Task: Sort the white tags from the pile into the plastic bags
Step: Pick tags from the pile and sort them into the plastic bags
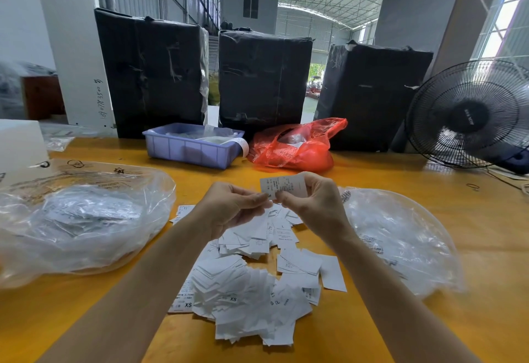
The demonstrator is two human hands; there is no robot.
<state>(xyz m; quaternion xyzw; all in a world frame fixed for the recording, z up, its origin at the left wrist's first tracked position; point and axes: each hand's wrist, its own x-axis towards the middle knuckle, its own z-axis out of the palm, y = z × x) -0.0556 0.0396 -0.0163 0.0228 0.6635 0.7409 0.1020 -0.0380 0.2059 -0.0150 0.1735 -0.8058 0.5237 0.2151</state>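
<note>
From the head view we see our right hand (312,205) pinch a tag (283,186) above the pile (252,285) on the counter (400,173); our left hand (229,208) pinches its lower corner. Clear bags (80,219) lie on either side.

Fine print on the held tag (283,186) is too small to be read; its lower part is covered by the right hand (312,205). Contents of the left plastic bag (86,219) are blurred by the film, and the bag is cut off at the left edge. The fan (469,113) is cropped at the right edge. Contents of the red bag (294,145) cannot be made out.
</note>
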